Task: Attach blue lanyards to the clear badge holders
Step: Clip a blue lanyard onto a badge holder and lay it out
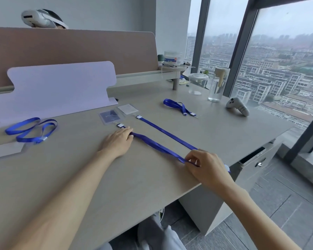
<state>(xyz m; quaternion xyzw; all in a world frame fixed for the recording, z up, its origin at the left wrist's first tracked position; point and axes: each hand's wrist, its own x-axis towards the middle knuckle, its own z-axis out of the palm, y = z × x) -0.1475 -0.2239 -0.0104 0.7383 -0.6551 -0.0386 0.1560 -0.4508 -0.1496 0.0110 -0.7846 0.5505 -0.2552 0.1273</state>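
A blue lanyard [157, 144] lies stretched across the desk [79, 177]. Its clip end meets a clear badge holder [110, 116] with a dark card inside. My left hand [118, 141] rests flat on the lanyard just below that clip. My right hand [205, 166] pinches the lanyard's far loop near the desk's right edge. A second straight lanyard [168, 133] runs beside it, clipped to a clear holder [127, 109] with a white card. Another lanyard [178, 106] lies loose behind. At the left, a coiled lanyard [32, 129] hangs on a clear holder [6, 150].
A lilac board [61, 87] leans against the brown partition. A clear cup [197, 83], a water bottle [217, 85] and a white controller [238, 106] stand at the back right. A person wearing a headset [42, 18] sits behind the partition. The desk edge drops off on the right.
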